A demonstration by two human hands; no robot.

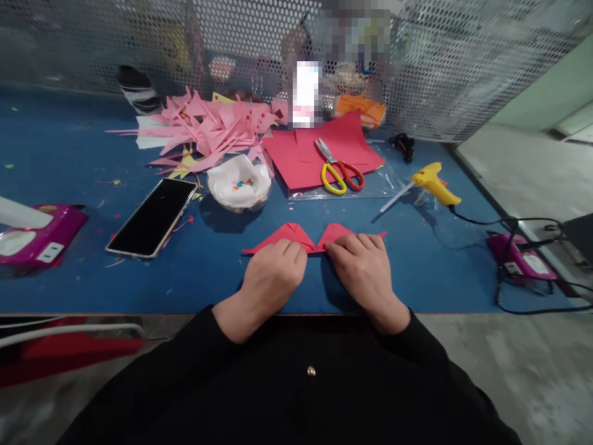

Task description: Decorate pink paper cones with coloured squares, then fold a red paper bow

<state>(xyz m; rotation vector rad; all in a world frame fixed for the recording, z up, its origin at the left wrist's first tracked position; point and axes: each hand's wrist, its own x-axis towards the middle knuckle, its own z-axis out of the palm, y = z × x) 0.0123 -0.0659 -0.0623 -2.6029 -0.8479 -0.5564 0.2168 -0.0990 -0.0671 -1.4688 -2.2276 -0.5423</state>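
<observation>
A folded piece of red paper (291, 233) lies near the front of the blue table, with two peaked folds side by side and a notch between them. My left hand (274, 269) is closed on its left part, knuckles up, fingers curled down at the paper's near edge. On the right part, my right hand (364, 264) is also closed, pinching close to the middle notch. Both hands hide some of the paper's lower edge. Just beyond it, scissors (332, 170) with one yellow and one red handle rest on red paper sheets (296, 170).
A paper-lined bowl (222, 185) of small coloured bits stands behind my left hand. A phone (152, 216) lies to the left, pink paper scraps (208, 130) behind. At right are a yellow glue gun (435, 183) and a purple power strip (523, 256) with black cables.
</observation>
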